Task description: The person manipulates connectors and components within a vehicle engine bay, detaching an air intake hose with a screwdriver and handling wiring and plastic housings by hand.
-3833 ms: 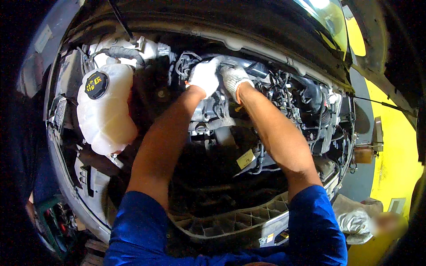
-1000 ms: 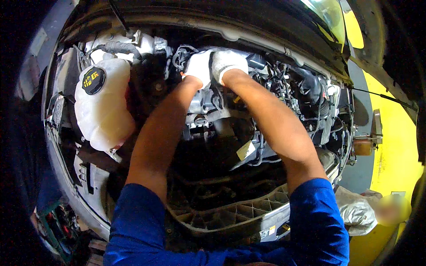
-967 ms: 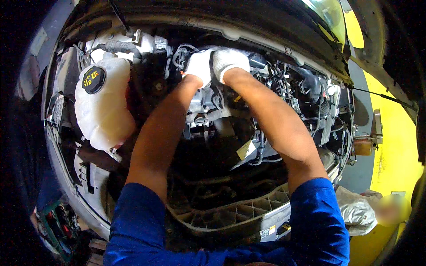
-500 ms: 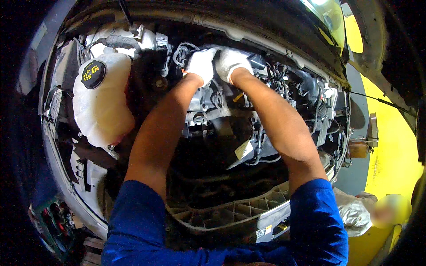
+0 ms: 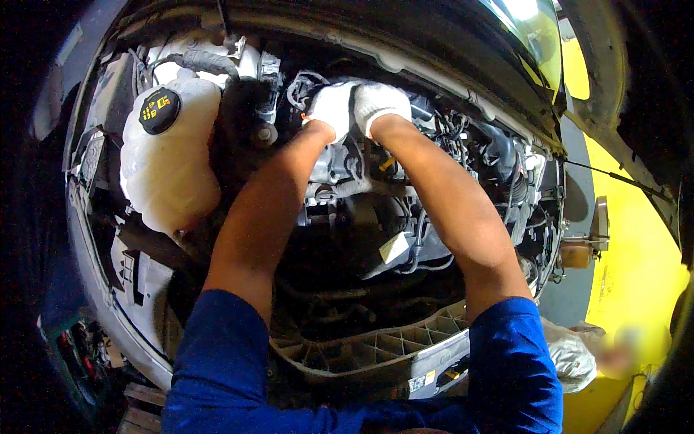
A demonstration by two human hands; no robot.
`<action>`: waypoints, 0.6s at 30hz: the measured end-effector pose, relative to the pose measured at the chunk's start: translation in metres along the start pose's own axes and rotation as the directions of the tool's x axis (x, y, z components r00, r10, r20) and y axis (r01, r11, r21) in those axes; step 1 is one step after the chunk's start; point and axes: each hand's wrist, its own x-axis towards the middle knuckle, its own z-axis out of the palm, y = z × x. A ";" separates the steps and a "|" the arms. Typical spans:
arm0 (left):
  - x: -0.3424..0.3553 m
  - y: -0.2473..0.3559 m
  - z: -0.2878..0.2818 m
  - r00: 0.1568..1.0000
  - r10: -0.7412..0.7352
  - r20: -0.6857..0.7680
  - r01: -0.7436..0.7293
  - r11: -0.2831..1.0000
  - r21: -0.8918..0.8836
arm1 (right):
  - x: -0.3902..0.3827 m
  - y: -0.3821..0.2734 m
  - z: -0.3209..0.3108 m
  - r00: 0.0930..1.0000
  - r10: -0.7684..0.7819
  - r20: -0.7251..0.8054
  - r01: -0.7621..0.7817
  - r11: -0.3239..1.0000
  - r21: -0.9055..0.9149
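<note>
The engine [image 5: 335, 168] sits below and around both hands, its top a crowd of grey metal and black parts. The white-gloved left hand [image 5: 334, 108] and right hand [image 5: 382, 103] lie side by side at its far middle, backs up, reaching away. Their fingers are hidden, so what they grip cannot be told. Just left of the left hand, dark cables [image 5: 300, 90] bend in a loop. A smooth black part [image 5: 421, 107] shows just right of the right hand, lying slantwise, its left end hidden. Farther right is a tangle of wiring [image 5: 452, 137]. Nearer, below the right wrist, a small yellow tab [image 5: 387, 164] stands tilted.
</note>
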 end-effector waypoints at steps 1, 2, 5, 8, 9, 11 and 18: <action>0.002 -0.001 0.000 1.000 0.009 0.023 -0.009 1.000 0.022 | -0.001 0.000 0.000 1.000 0.013 0.009 -0.013 0.999 0.035; -0.002 -0.002 -0.001 1.000 -0.023 0.002 0.023 1.000 0.018 | -0.001 -0.002 0.002 0.999 0.026 0.019 -0.027 0.997 0.071; 0.002 -0.004 0.009 0.995 -0.017 -0.100 0.013 0.999 -0.034 | 0.016 0.008 0.015 0.994 0.109 0.027 -0.112 0.970 0.215; -0.001 0.006 -0.004 1.000 0.012 -0.018 -0.012 1.000 0.003 | 0.005 -0.001 0.007 1.000 0.011 0.010 -0.012 0.995 0.094; -0.001 0.012 -0.008 0.999 0.015 -0.034 -0.015 1.000 -0.016 | -0.001 -0.002 -0.007 0.998 -0.003 0.063 0.002 1.000 0.022; -0.003 0.009 -0.007 0.998 -0.023 -0.062 0.020 0.999 -0.036 | 0.006 0.006 0.003 1.000 -0.004 0.029 0.004 1.000 0.019; -0.001 0.007 -0.005 0.998 -0.019 0.066 0.010 0.990 0.140 | 0.004 -0.002 0.002 0.999 0.049 0.019 -0.051 0.987 0.155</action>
